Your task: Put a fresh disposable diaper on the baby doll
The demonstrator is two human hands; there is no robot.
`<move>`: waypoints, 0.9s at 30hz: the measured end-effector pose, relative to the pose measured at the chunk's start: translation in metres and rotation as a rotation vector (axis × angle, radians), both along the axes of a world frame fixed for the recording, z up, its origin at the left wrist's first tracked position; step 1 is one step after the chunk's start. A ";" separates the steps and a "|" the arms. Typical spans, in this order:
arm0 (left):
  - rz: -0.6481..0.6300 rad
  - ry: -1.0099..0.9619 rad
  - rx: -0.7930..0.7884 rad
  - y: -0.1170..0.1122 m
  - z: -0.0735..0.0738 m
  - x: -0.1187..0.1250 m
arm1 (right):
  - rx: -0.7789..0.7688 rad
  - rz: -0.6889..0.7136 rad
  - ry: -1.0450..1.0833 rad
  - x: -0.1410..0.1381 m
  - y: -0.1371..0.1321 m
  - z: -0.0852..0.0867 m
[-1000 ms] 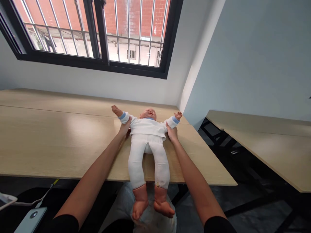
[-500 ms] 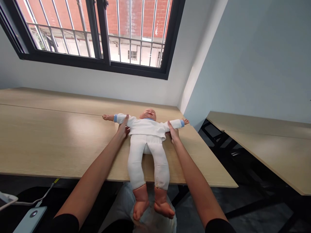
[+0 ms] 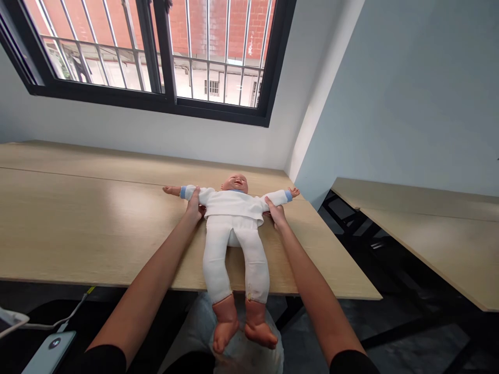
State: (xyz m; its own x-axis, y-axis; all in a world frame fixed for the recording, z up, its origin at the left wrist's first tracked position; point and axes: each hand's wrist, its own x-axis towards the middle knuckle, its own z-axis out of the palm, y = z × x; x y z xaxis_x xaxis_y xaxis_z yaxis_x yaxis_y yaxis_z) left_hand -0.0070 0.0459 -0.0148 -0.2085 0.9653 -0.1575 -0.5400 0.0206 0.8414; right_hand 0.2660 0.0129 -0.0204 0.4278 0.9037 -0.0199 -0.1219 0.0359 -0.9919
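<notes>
A baby doll (image 3: 234,218) in a white suit with blue cuffs lies face up on the light wooden table (image 3: 97,223). Its arms are spread flat to both sides, and its bare feet hang over the near edge. My left hand (image 3: 194,205) is closed round the doll's arm on the left side, close to the shoulder. On the other side my right hand (image 3: 276,214) grips the doll's other upper arm.
A barred window (image 3: 156,52) runs along the wall behind the table. A second wooden table (image 3: 429,223) stands at the right across a dark gap. A phone (image 3: 49,353) with a cable lies at the lower left. Pale cloth (image 3: 241,353) lies below the doll's feet.
The doll's arms, raised a second ago, have been pressed down and now lie flat and outstretched on the table. Both my hands kept their hold on its upper arms.
</notes>
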 end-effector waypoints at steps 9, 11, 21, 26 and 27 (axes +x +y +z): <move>0.169 0.375 0.222 -0.001 -0.008 0.005 | 0.082 0.024 -0.273 -0.002 0.004 -0.007; 0.174 0.472 0.292 -0.004 -0.006 0.005 | 0.113 0.051 -0.322 -0.005 0.002 -0.006; 0.072 0.981 0.447 -0.020 0.002 0.009 | 0.264 0.221 -0.524 -0.011 -0.011 0.005; 0.040 1.295 0.429 -0.025 0.004 0.010 | 0.170 0.188 -0.877 -0.011 -0.017 0.005; 0.036 1.337 0.429 -0.027 0.005 0.011 | 0.137 0.179 -0.944 -0.013 -0.018 0.005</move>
